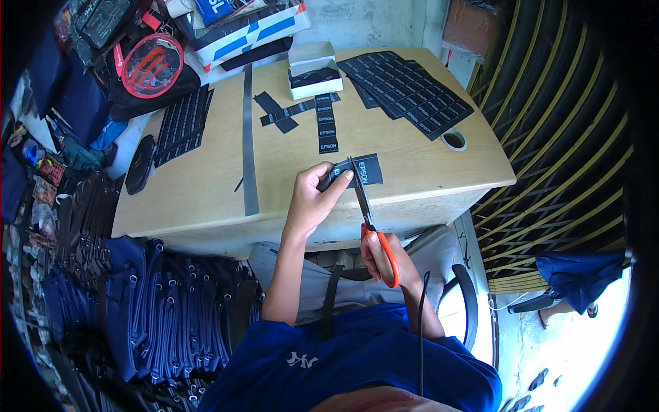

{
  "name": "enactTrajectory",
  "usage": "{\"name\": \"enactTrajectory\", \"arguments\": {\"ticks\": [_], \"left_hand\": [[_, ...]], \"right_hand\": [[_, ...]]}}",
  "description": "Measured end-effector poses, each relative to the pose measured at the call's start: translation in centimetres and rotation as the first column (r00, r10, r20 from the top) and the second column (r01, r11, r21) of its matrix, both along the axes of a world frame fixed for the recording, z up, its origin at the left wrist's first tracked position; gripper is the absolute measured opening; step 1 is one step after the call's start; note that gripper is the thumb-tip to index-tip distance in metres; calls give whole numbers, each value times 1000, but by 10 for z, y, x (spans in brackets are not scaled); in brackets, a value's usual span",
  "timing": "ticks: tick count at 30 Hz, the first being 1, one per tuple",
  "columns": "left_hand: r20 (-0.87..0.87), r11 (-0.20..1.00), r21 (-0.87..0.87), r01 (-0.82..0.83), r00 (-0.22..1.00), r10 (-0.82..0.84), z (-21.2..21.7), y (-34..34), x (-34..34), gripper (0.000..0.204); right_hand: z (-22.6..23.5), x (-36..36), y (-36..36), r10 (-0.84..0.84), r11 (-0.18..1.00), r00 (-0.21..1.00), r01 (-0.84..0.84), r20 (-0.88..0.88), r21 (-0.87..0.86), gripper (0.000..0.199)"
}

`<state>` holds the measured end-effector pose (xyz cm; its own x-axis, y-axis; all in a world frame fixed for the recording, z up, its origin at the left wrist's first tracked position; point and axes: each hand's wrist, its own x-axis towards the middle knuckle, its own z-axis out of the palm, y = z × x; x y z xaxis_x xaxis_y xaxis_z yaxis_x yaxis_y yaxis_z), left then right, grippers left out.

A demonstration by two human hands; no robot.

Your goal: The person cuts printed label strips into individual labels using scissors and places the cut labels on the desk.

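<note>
Near the table's front edge, my left hand [312, 199] pinches a short black strip of printed labels [371, 169] between thumb and fingers. Orange-handled scissors [363, 199] are gripped in my right hand [405, 266]. Their blades point away from me and lie across the strip, just right of my left thumb. Beyond the strip lies a straight column of black labels [328, 123]. Left of it, several cut strips [276, 112] cross each other. An open white box [317, 89] with dark pieces inside stands behind them.
Large black label sheets [412, 89] and a tape roll [454, 140] lie on the table's right; more sheets [184, 127], a dark case [141, 165] and a long grey strip [249, 137] on its left. Navy strapped items [165, 316] are piled lower left. A folding gate [549, 158] stands right.
</note>
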<state>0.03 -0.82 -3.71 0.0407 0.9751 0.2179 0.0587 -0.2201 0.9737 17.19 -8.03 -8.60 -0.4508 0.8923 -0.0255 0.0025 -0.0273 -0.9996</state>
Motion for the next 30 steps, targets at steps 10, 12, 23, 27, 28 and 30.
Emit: {"name": "enactTrajectory", "arguments": {"ticks": [10, 12, 23, 27, 28, 30], "left_hand": [[11, 1000, 10, -11, 1000, 11, 3, 14, 2, 14], [11, 1000, -13, -19, 1000, 19, 0, 18, 3, 14], [-124, 996, -70, 64, 990, -72, -16, -13, -13, 15], [-185, 960, -63, 274, 942, -281, -16, -24, -11, 14], [-198, 937, -78, 340, 916, -349, -15, -28, -10, 14], [-178, 929, -94, 357, 912, -369, -13, -33, -5, 17]], "right_hand": [[3, -4, 12, -67, 997, 996, 68, 59, -21, 61], [2, -5, 16, -92, 995, 994, 94, 63, -37, 61], [-17, 1, 14, -218, 976, 923, 201, -317, -87, 49], [-1, 1, 15, -200, 977, 919, 213, -339, 3, 30], [3, -1, 14, -204, 969, 938, 234, -281, 78, 24], [8, -5, 10, -253, 962, 931, 271, -263, 36, 16]]}}
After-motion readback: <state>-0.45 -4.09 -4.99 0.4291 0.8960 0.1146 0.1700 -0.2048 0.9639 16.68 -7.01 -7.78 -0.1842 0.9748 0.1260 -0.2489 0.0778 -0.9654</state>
